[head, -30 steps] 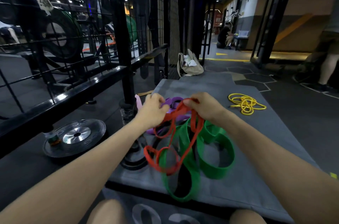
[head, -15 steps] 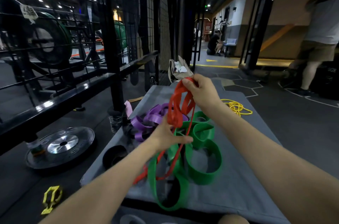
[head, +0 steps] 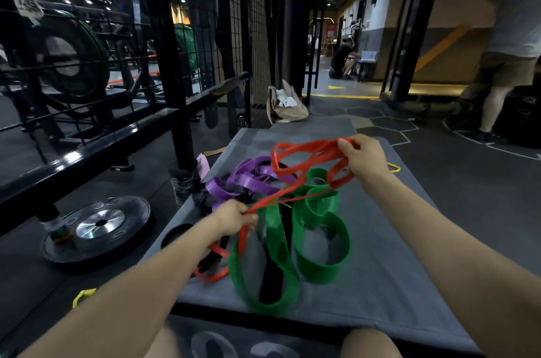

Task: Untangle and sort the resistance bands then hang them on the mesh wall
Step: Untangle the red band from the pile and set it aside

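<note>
A tangle of resistance bands lies on a grey mat (head: 389, 264). My right hand (head: 366, 157) grips the far loops of the red band (head: 304, 152), raised above the pile. My left hand (head: 234, 218) pinches the same red band lower down, so a strand runs taut between the two hands. Wide green bands (head: 319, 246) loop in front, with a black band (head: 272, 269) among them. Purple bands (head: 248, 179) lie behind. The black mesh wall (head: 248, 35) stands at the far left of the mat.
A weight plate (head: 96, 228) lies on the floor at left beside a black rack frame (head: 87, 149). A beige bag (head: 287, 102) leans by the mesh. A yellow band (head: 393, 167) peeks out past my right wrist. People stand and crouch at the far right.
My right hand has come down and moved right with the red band's loops. My left hand has slid left along the band, pulling a strand taut over the green ones.
</note>
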Tool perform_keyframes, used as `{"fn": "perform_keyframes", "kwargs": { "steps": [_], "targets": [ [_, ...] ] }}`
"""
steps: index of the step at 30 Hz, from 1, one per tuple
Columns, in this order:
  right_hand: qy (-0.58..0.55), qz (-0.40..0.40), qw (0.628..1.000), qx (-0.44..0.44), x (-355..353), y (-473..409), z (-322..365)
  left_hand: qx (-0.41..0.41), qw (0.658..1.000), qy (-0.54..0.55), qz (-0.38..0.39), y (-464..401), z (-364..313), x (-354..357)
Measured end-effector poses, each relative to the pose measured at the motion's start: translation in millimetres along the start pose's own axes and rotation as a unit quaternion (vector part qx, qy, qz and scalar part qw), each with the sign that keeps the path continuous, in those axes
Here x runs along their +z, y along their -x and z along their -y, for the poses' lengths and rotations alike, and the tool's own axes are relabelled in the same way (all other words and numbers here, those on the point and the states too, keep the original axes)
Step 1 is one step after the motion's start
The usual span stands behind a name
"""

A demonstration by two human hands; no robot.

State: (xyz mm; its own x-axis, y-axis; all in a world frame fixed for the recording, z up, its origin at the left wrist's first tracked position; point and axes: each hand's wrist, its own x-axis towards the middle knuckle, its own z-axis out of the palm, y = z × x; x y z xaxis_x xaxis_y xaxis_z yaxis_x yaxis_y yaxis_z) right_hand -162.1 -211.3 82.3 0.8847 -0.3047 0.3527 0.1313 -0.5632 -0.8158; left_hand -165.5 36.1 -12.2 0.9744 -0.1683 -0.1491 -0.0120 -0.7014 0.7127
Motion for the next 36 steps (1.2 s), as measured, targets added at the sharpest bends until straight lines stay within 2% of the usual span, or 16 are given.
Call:
{"fn": "perform_keyframes", "kwargs": {
  "steps": [3, 8, 14, 22, 29, 32, 36],
  "targets": [
    [0.057, 0.0, 0.998, 0.001, 6, 3, -11, -0.028, 0.973, 0.231, -0.006, 0, -33, -25],
    [0.103, 0.005, 0.994, -0.045, 20, 6, -6, 0.02, 0.899, 0.434, -0.047, -14, -106, -68],
    [0.086, 0.012, 0.99, -0.112, 28, -9, 7, 0.004, 0.894, 0.446, -0.051, -44, -152, -60],
    [0.052, -0.016, 0.996, -0.066, 15, -83, -16, 0.026, 0.886, 0.461, -0.032, -118, -199, -43],
    [0.014, -0.049, 0.999, -0.01, 39, -187, -72, 0.051, 0.868, 0.494, -0.018, -237, -215, -12],
    [0.012, -0.067, 0.998, -0.006, 59, -234, -98, 0.061, 0.86, 0.506, -0.03, -292, -213, 0],
    [-0.019, -0.085, 0.996, -0.02, 92, -285, -128, 0.105, 0.828, 0.545, -0.075, -353, -203, 12]
  ]
}}
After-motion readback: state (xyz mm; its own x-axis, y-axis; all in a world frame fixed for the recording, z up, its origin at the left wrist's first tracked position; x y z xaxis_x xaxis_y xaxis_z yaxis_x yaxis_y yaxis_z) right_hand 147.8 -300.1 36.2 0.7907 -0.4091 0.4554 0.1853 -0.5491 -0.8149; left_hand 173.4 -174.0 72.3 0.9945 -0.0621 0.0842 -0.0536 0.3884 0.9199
